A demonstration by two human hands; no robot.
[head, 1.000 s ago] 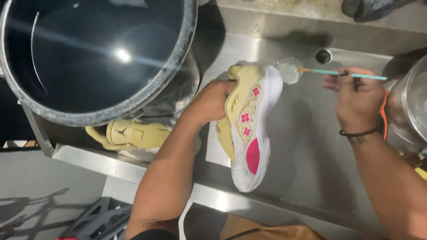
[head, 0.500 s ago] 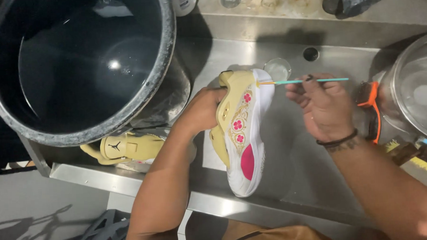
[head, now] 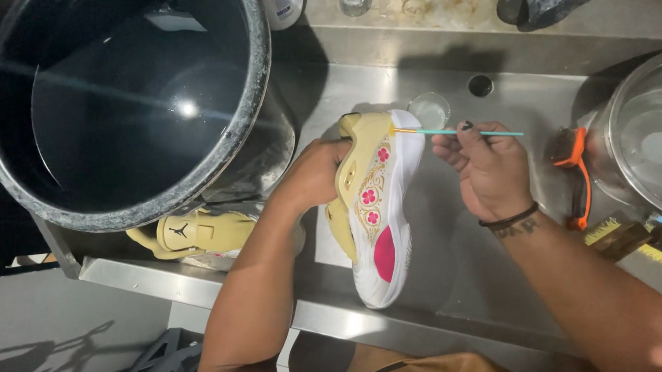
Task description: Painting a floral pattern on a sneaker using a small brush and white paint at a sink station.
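A pale yellow sneaker [head: 379, 206] with a white sole, pink flowers and a pink patch lies on its side over a steel sink [head: 489, 290]. My left hand [head: 312, 172] grips its upper from the left. My right hand [head: 484, 169] pinches a thin teal paintbrush [head: 465, 132], whose tip touches the shoe's toe edge. A small clear cup [head: 429, 109] of liquid stands just behind the toe.
A large dark pot [head: 123, 105] full of water fills the upper left. The second yellow sneaker [head: 200, 233] lies under its rim. An orange-handled brush [head: 576, 170] and a glass-lidded pot [head: 645, 138] sit at the right. Bottles stand on the back ledge.
My right hand has moved left from near the cup, bringing the brush tip onto the toe of the shoe. The left hand keeps holding the sneaker.
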